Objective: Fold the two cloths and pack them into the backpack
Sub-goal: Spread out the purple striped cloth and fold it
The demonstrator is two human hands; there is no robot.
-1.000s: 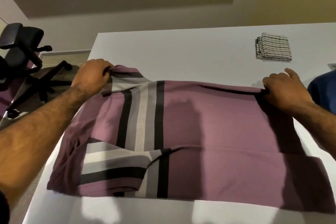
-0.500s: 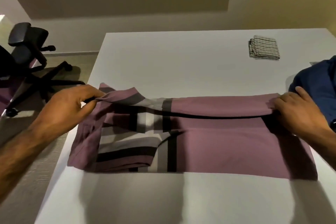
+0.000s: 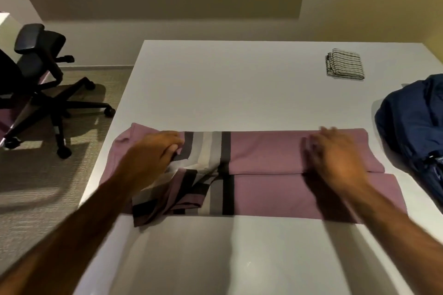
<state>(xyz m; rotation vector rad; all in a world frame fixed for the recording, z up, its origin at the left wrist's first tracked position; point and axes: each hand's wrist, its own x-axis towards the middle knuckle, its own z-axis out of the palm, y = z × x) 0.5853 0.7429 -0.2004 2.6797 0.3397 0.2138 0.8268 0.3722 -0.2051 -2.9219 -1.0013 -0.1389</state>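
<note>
Two hands, two cloths, one backpack, one chair.

Left hand (image 3: 155, 153): forearm comes in from lower left, knuckles up, fingers (image 3: 175, 145) curled down onto the left part of the purple cloth (image 3: 275, 158), beside its black, grey and cream stripes. Grip looks clamped on a bunched fold there; edges are blurred.

Right hand (image 3: 335, 158): forearm comes in from lower right, palm down, fingers (image 3: 328, 132) stretched out and lying flat on the cloth's right part. Grip apart, nothing pinched. Heavily blurred.

Purple cloth: lies as a long band across the near half of the white tabletop (image 3: 227, 84), far flap laid over the near one. Its left end reaches the tabletop's left edge, rumpled.

Striped cloth (image 3: 345, 67): small, folded square, far right of the tabletop, well apart from both hands.

Backpack (image 3: 412, 122): dark blue, at the right edge, just beside the purple cloth's right end, partly out of view.

Office chair (image 3: 40, 74): black, on the carpet to the left.
</note>
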